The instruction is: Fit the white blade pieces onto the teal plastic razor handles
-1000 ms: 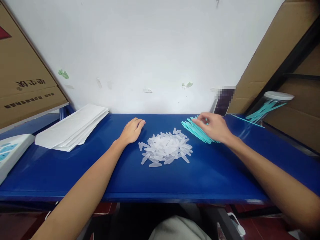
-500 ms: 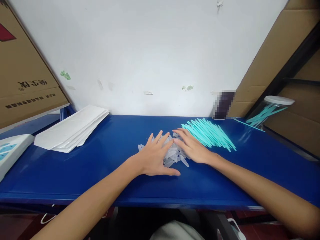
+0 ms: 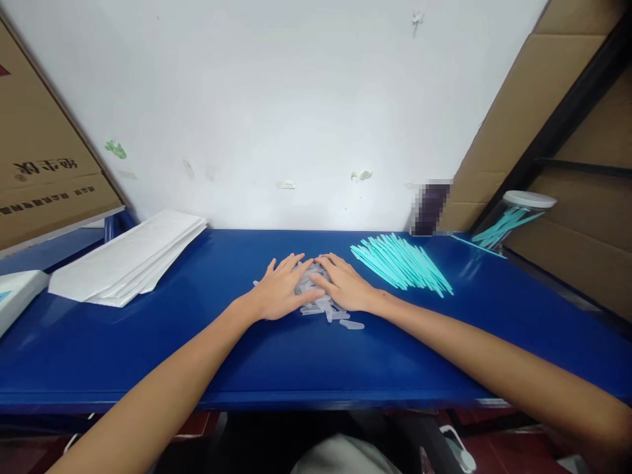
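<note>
A heap of small translucent plastic pieces [image 3: 323, 304], flat and elongated, lies on the blue table [image 3: 276, 368]. My left hand [image 3: 281, 289] rests on its left side, fingers spread and thumb reaching across the near part. From the right, my right hand [image 3: 345, 283] lies over the heap with its fingers stretched out. Both palms face down and cover part of the pieces. One loose piece [image 3: 351, 324] sits apart at the near right. Right of my right hand is a pile of turquoise sticks [image 3: 402, 263].
White paper bags [image 3: 128, 257] are stacked at the left, by a white device [image 3: 22, 296]. A lidded clear jar [image 3: 513, 217] with turquoise sticks stands at the back right. Cardboard [image 3: 54, 131] leans at the left. A white wall [image 3: 296, 99] closes the back.
Both hands have come in around the heap, and its pieces sit closer together. My left hand has shifted off the top toward the left side. The view has turned slightly right.
</note>
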Available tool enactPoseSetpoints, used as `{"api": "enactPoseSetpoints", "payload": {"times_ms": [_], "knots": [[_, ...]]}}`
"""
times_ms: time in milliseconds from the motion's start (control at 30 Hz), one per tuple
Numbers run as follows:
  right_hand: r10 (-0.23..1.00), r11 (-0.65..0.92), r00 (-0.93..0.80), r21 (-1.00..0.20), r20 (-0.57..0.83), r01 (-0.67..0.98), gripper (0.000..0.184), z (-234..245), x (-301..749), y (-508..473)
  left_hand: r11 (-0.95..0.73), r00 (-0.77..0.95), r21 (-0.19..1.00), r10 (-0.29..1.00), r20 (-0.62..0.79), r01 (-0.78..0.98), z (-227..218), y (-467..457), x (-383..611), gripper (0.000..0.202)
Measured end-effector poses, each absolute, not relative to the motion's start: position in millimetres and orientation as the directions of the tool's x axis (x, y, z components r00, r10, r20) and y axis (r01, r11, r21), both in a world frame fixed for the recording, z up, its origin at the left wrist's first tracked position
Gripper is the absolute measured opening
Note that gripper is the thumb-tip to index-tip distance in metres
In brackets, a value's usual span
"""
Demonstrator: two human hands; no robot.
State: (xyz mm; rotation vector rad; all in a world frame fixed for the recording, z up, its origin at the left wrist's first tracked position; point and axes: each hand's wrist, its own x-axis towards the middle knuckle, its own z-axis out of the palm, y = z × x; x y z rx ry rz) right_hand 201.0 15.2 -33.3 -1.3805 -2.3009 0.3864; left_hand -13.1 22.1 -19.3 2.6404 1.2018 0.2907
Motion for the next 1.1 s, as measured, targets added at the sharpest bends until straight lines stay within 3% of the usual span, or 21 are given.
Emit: {"api": "enactPoseSetpoints", "payload": {"times_ms": [167, 300, 467, 600, 800, 867, 933, 1000, 1100], "knots": [[0.864, 0.493, -0.338, -0.494, 0.373, 0.716, 0.051, -20.6, 196.3, 30.0, -0.648, 0.535, 0.353, 0.759, 0.372, 0.675, -8.9, 33.1, -22.9, 0.059], [0.87, 0.414, -0.214, -0.423, 0.445, 0.806, 0.036, 15.3, 229.5, 36.3, -0.6, 0.344, 0.471, 0.78, 0.523, 0.646, -4.3, 53.2, -33.6, 0.044], [0.915, 0.201, -0.11, -0.202, 0.387, 0.958, 0.033, 44.3, 308.9, 47.9, -0.459, 0.151, 0.67, 0.872, 0.466, 0.584, -11.2, 104.3, -58.9, 0.043], [0.898, 0.081, 0.021, -0.213, 0.439, 0.974, 0.034, 39.4, 355.1, 52.6, -0.421, 0.172, 0.693, 0.899, 0.402, 0.585, -22.5, 136.2, -75.3, 0.047], [0.933, -0.007, 0.071, -0.178, 0.353, 0.984, 0.032, 28.0, 361.9, 52.5, -0.539, 0.431, 0.598, 0.84, 0.331, 0.593, -2.8, 100.0, -43.8, 0.039], [0.93, -0.036, 0.096, -0.171, 0.356, 0.985, 0.03, 27.0, 355.8, 51.3, -0.718, 0.656, 0.411, 0.689, 0.308, 0.562, 10.6, 67.5, -15.9, 0.043], [0.915, -0.08, 0.142, -0.174, 0.378, 0.981, 0.032, 27.3, 348.6, 48.5, -0.824, 0.809, 0.301, 0.548, 0.214, 0.48, 17.2, 34.9, 14.0, 0.05], [0.902, -0.094, 0.158, -0.176, 0.401, 0.98, 0.036, 27.7, 340.8, 44.4, -0.867, 0.861, 0.236, 0.482, 0.165, 0.44, 13.5, 10.0, 39.7, 0.066], [0.933, -0.013, 0.045, -0.093, 0.357, 0.996, 0.037, 25.7, 327.7, 36.9, -0.857, 0.855, 0.211, 0.502, 0.13, 0.47, -5.2, -4.6, 61.8, 0.077]]}}
